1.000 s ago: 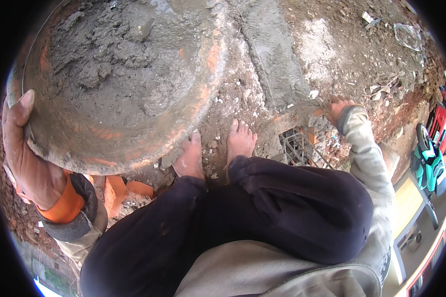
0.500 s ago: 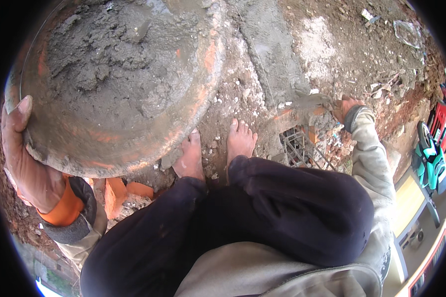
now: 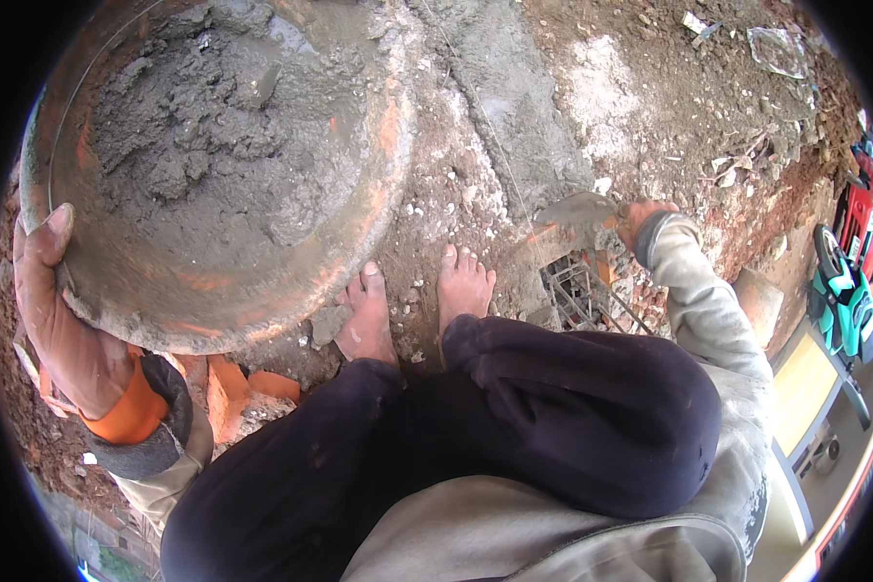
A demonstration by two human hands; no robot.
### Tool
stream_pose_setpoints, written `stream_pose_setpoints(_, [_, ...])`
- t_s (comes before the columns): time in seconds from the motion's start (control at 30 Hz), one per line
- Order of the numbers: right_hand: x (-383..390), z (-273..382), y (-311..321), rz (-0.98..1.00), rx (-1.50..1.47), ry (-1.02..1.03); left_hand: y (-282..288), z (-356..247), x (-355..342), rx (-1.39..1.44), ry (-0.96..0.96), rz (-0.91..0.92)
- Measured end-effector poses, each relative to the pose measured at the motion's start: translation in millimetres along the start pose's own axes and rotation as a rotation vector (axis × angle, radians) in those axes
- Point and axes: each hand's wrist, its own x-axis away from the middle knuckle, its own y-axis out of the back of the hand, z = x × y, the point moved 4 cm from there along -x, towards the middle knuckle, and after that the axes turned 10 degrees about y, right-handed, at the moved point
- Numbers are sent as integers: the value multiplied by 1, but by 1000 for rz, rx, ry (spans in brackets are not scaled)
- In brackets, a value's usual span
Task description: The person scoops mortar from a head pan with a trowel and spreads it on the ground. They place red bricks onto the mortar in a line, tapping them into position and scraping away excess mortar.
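My left hand [image 3: 63, 301] grips the near-left rim of a wide round basin [image 3: 213, 320], its thumb over the edge. Lumpy wet grey mortar [image 3: 204, 145] fills much of this orange, cement-smeared basin. At the right, my right hand [image 3: 640, 221] is closed round a trowel [image 3: 580, 209], whose handle is mostly covered by my fingers. The mortar-coated blade points left, over the near end of a strip of wet mortar [image 3: 514, 87]. A thin string [image 3: 485, 116] runs along that strip.
Just nearer than the trowel, metal bars [image 3: 577, 291] stick up in a brick-edged hole. My bare feet [image 3: 466, 281] stand between basin and hole. Broken orange bricks [image 3: 228, 393] lie below the basin. Farther right are rubble, a clear plastic piece [image 3: 778, 51] and a teal-and-black object [image 3: 839, 301].
My right hand has moved a little left with the trowel, and more of the blade's face shows. My left hand keeps its hold on the basin rim. The whole view has shifted slightly.
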Motion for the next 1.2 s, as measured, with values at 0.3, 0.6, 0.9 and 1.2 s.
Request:
stream_pose_setpoints(0.3, [15,-16,30,91,-154,-175,0,-1,4,-90,-95,0])
stream_pose_setpoints(0.6, [34,-37,41,44,-100,-233,-4,1,0,-112,-137,-1])
stream_pose_setpoints(0.9, [-19,18,16,254,252,-112,-9,3,2,21,36,41])
stream_pose_setpoints(1.2, [11,-15,25,24,-19,-64,-8,-1,1,-27,-54,31])
